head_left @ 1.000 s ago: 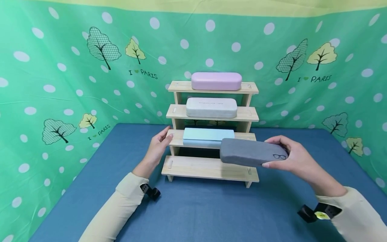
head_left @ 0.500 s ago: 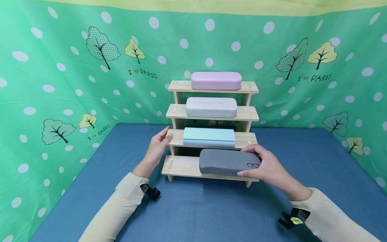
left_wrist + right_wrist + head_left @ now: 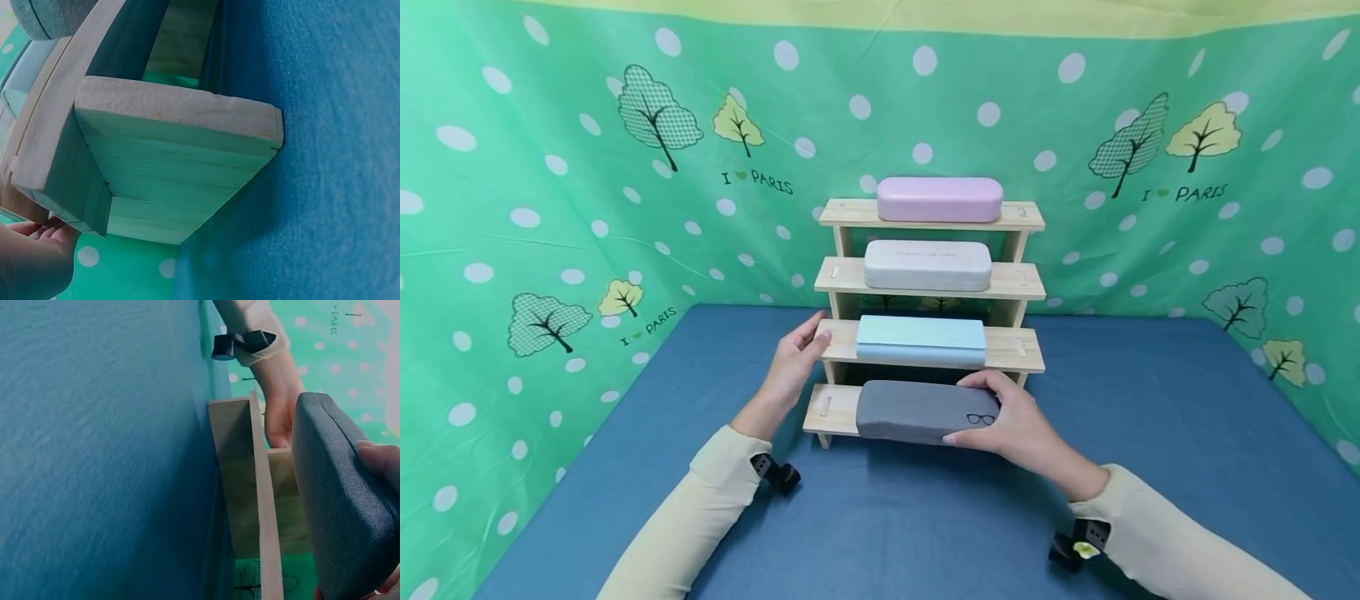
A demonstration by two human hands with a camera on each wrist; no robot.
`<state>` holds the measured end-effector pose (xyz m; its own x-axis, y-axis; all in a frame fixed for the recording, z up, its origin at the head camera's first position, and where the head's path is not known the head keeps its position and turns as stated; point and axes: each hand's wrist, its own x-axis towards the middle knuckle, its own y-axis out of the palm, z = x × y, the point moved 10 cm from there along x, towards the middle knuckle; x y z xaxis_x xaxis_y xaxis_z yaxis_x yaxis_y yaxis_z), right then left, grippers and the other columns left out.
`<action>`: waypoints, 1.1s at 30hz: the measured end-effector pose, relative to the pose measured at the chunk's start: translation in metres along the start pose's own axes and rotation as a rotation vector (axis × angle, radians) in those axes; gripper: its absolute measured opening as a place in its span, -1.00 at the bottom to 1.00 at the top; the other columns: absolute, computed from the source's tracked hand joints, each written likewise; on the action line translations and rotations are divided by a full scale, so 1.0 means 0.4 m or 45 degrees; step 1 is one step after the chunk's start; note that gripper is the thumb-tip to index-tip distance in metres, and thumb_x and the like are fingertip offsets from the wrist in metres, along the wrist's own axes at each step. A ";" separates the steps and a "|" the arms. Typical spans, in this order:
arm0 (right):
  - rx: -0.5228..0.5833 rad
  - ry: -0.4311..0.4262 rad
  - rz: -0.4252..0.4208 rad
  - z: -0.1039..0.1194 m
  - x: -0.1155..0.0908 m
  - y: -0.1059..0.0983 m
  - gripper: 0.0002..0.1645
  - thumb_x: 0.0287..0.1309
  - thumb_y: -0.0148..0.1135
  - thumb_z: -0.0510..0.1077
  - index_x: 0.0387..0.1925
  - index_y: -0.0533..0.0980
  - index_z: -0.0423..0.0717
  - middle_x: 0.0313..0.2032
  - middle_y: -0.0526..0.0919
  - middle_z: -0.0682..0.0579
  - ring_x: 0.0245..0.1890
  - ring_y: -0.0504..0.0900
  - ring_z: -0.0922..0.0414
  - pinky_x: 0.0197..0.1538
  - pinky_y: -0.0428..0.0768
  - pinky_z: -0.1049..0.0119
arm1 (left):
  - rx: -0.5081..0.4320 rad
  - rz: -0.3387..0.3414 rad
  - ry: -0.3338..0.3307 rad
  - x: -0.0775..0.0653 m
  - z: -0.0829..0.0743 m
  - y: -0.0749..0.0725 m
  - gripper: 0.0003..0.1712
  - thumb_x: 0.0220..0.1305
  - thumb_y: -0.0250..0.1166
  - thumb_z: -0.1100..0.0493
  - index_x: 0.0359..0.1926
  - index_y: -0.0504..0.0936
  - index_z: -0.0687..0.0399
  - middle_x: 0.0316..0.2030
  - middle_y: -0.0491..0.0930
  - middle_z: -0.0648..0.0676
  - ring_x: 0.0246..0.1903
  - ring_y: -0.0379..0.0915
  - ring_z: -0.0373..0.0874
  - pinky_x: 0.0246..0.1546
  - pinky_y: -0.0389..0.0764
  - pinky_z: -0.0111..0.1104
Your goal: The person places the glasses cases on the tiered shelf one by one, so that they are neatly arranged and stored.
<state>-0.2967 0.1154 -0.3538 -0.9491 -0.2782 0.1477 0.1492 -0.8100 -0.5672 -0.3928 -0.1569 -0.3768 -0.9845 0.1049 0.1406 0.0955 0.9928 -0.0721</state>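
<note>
My right hand [image 3: 1011,425] grips the right end of a grey glasses case [image 3: 917,410] printed with a small pair of glasses. The case lies level, close over the lowest step of a wooden tiered stand [image 3: 832,408]; in the right wrist view a narrow gap shows between the case [image 3: 331,487] and the step's board [image 3: 265,506]. At the stand's left side, my left hand [image 3: 793,358] holds the end of the step above, thumb on top. A light blue glasses case [image 3: 921,337], a white one [image 3: 927,265] and a lilac one [image 3: 940,200] sit on the higher steps.
The stand rests on a blue cloth [image 3: 880,517] that covers the table. Behind it and on both sides hangs a green dotted curtain [image 3: 700,242] with printed trees. Each wrist wears a black strap camera [image 3: 775,473].
My right hand has carried the grey glasses case left and down, from the stand's right side to the middle of the lowest step. The left hand has stayed on the stand.
</note>
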 end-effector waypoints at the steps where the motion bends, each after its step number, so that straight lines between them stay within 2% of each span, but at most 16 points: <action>1: 0.007 -0.001 0.004 0.000 0.002 0.006 -0.26 -0.28 0.57 0.06 0.00 0.47 -0.07 -0.06 0.52 -0.04 -0.18 0.46 0.06 -0.15 0.44 0.18 | -0.003 -0.001 -0.003 0.000 0.001 0.000 -0.36 0.43 0.03 0.16 0.42 0.06 0.27 0.40 0.06 0.25 0.36 0.04 -0.01 0.32 0.15 -0.18; 15: -0.032 0.030 -0.042 -0.022 0.032 0.053 -0.21 -0.33 0.59 0.11 0.00 0.48 -0.03 -0.04 0.49 0.00 -0.18 0.45 0.07 -0.13 0.44 0.18 | 0.000 -0.003 -0.004 -0.001 0.003 0.000 -0.36 0.43 0.02 0.17 0.42 0.06 0.28 0.40 0.06 0.25 0.36 0.04 0.00 0.31 0.17 -0.17; 24: -0.077 -0.015 -0.046 -0.016 0.038 0.053 -0.19 -0.32 0.59 0.11 0.02 0.47 -0.05 -0.01 0.50 -0.01 -0.15 0.46 0.07 -0.09 0.44 0.15 | 0.000 -0.001 -0.007 0.002 0.004 0.003 -0.37 0.43 0.02 0.17 0.42 0.07 0.25 0.40 0.07 0.27 0.35 0.06 0.01 0.30 0.18 -0.16; 33: -0.067 -0.011 -0.012 -0.022 0.040 0.056 -0.18 -0.30 0.58 0.09 0.06 0.46 -0.07 0.04 0.50 -0.04 -0.11 0.46 0.05 -0.05 0.43 0.12 | -0.003 0.002 -0.009 0.000 0.005 0.001 -0.36 0.44 0.02 0.15 0.43 0.07 0.25 0.40 0.07 0.25 0.36 0.05 -0.01 0.31 0.17 -0.18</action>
<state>-0.3113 0.0975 -0.3713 -0.9480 -0.2753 0.1598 0.1254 -0.7844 -0.6074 -0.3929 -0.1566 -0.3787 -0.9854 0.1058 0.1333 0.0972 0.9928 -0.0698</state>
